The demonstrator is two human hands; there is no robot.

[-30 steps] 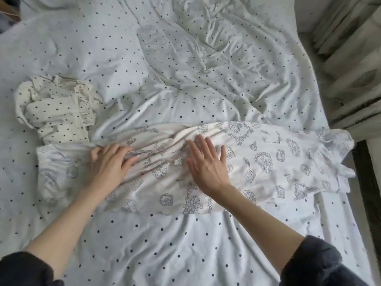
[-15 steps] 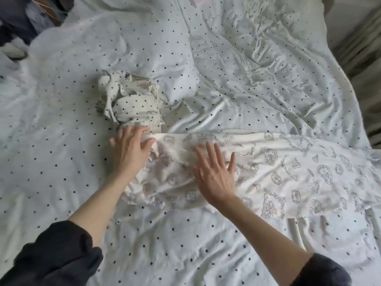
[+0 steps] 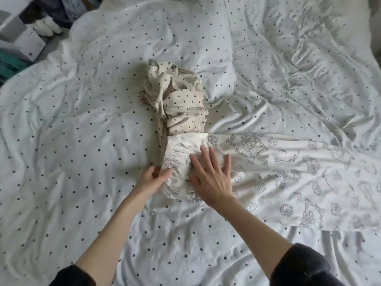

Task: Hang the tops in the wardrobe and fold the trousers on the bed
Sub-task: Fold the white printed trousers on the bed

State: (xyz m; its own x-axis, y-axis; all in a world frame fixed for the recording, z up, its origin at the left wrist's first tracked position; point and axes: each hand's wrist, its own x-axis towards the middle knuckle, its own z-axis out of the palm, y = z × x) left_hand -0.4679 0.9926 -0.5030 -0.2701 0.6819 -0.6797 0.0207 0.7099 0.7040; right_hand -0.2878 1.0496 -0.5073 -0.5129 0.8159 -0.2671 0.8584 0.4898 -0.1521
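The trousers (image 3: 278,178) lie lengthwise across the bed (image 3: 82,131), their waist end just below a bundled dotted garment (image 3: 177,104) and touching it, spread flat, likely so they can be folded in place. The right hand (image 3: 210,178) rests open on the waist end, fingers straight and spread, seemingly to pin the cloth. The left hand (image 3: 152,178) pinches the waist edge between thumb and fingers, probably to tug it straight or start a fold.
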